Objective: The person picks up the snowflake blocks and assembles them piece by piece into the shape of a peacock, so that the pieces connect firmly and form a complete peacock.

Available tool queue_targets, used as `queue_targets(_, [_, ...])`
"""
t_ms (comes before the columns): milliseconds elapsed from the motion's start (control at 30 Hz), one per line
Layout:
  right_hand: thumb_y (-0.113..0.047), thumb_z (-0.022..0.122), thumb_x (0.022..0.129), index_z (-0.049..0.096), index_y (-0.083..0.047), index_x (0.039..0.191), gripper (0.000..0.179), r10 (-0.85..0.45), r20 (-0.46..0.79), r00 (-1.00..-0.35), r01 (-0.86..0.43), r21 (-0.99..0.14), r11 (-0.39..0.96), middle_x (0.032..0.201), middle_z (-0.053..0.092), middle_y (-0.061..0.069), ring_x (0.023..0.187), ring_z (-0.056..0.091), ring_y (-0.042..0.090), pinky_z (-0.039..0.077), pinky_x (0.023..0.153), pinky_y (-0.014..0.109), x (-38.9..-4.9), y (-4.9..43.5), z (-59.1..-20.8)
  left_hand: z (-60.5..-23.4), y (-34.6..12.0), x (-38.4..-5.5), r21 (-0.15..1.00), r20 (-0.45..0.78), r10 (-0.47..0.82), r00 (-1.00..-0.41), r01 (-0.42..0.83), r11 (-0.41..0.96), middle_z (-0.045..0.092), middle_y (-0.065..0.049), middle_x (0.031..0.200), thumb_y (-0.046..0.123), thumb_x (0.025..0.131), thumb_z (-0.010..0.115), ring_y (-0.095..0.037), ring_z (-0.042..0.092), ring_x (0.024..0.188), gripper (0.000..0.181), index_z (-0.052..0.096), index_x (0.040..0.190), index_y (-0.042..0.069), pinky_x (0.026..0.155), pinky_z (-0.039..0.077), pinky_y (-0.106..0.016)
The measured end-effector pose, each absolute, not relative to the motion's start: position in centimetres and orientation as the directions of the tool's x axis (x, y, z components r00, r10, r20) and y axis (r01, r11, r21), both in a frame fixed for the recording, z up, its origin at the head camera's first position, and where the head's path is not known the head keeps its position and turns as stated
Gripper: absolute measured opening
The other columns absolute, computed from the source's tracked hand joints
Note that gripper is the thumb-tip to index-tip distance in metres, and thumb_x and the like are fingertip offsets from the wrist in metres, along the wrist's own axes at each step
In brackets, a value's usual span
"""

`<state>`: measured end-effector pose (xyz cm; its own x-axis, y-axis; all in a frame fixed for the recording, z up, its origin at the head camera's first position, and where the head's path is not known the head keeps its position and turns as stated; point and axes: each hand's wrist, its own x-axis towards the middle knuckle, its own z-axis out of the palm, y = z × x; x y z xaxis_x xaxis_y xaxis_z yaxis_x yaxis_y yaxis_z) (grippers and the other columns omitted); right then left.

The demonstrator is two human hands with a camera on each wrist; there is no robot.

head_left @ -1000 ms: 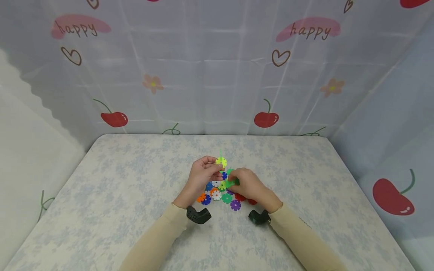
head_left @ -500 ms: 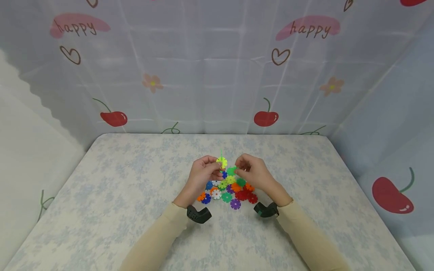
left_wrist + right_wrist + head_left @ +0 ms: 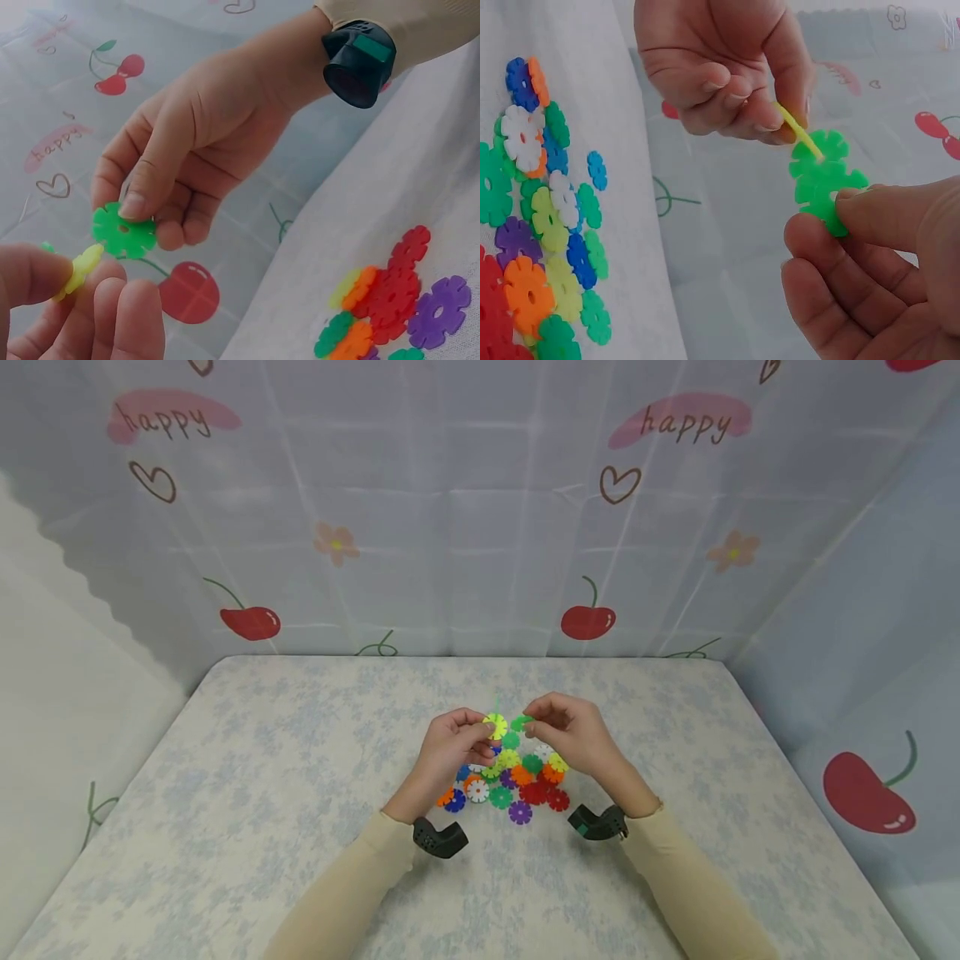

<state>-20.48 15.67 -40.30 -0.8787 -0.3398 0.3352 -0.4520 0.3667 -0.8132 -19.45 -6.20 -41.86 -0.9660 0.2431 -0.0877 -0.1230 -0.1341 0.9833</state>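
Your left hand pinches a yellow disc and your right hand a green disc, close together above the table. Both look light, stiff and smooth, probably best held by the outer rim, notches exposed; on the near side, a pile of loose discs may obstruct lowered fingers.
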Motion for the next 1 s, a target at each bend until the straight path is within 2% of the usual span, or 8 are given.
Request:
queue_targets(267, [0.002, 0.07, 0.093, 0.072, 0.002, 0.097, 0.005, -0.357, 0.391, -0.848, -0.508, -0.793, 0.338, 0.094, 0.073, 0.018, 0.078, 0.069, 0.002, 0.06, 0.076, 0.019, -20.33, 15.52, -39.7, -41.56, -6.31, -19.42, 0.987, -0.095, 0.281, -0.955, -0.127, -0.098, 0.07, 0.0, 0.074, 0.011, 0.101, 0.061, -0.01, 0.065, 0.061, 0.012, 0.062, 0.101, -0.001, 0.066, 0.062, -0.026])
queue_targets(467, [0.004, 0.068, 0.093, 0.072, 0.002, 0.096, 0.005, -0.372, 0.406, -0.834, -0.525, -0.792, 0.312, 0.095, 0.073, 0.019, 0.079, 0.068, -0.001, 0.06, 0.076, 0.018, -20.31, 15.47, -39.91, -41.67, -6.37, -19.47, 0.985, -0.099, 0.287, -0.953, -0.135, -0.109, 0.071, 0.002, 0.072, 0.009, 0.1, 0.061, -0.009, 0.064, 0.059, 0.008, 0.061, 0.099, 0.001, 0.063, 0.062, -0.025])
queue_targets(600, [0.004, 0.068, 0.093, 0.072, 0.002, 0.097, 0.006, -0.371, 0.411, -0.833, -0.529, -0.788, 0.316, 0.095, 0.073, 0.019, 0.08, 0.069, 0.001, 0.06, 0.077, 0.019, -20.44, 15.39, -40.24, -41.72, -6.4, -19.42, 0.985, -0.101, 0.288, -0.952, -0.136, -0.104, 0.071, 0.002, 0.072, 0.009, 0.1, 0.061, -0.009, 0.064, 0.059, 0.008, 0.061, 0.098, 0.001, 0.063, 0.062, -0.025])
queue_targets(867, [0.003, 0.07, 0.092, 0.074, -0.001, 0.096, 0.007, -0.365, 0.432, -0.825, -0.553, -0.751, 0.361, 0.094, 0.074, 0.014, 0.083, 0.073, 0.02, 0.06, 0.08, 0.019, -20.38, 15.3, -40.52, -41.72, -6.34, -19.32, 0.989, -0.1, 0.292, -0.951, -0.127, -0.076, 0.071, -0.002, 0.074, 0.009, 0.099, 0.063, -0.011, 0.065, 0.06, 0.01, 0.063, 0.099, 0.0, 0.063, 0.062, -0.027])
queue_targets(1000, [0.004, 0.07, 0.092, 0.075, -0.002, 0.095, 0.009, -0.369, 0.438, -0.82, -0.562, -0.738, 0.374, 0.093, 0.075, 0.013, 0.083, 0.073, 0.023, 0.06, 0.081, 0.02, -20.28, 15.25, -40.55, -41.64, -6.31, -19.38, 0.992, -0.093, 0.309, -0.947, -0.114, -0.052, 0.071, -0.001, 0.073, 0.009, 0.098, 0.064, -0.011, 0.065, 0.059, 0.009, 0.064, 0.097, -0.001, 0.064, 0.063, -0.028])
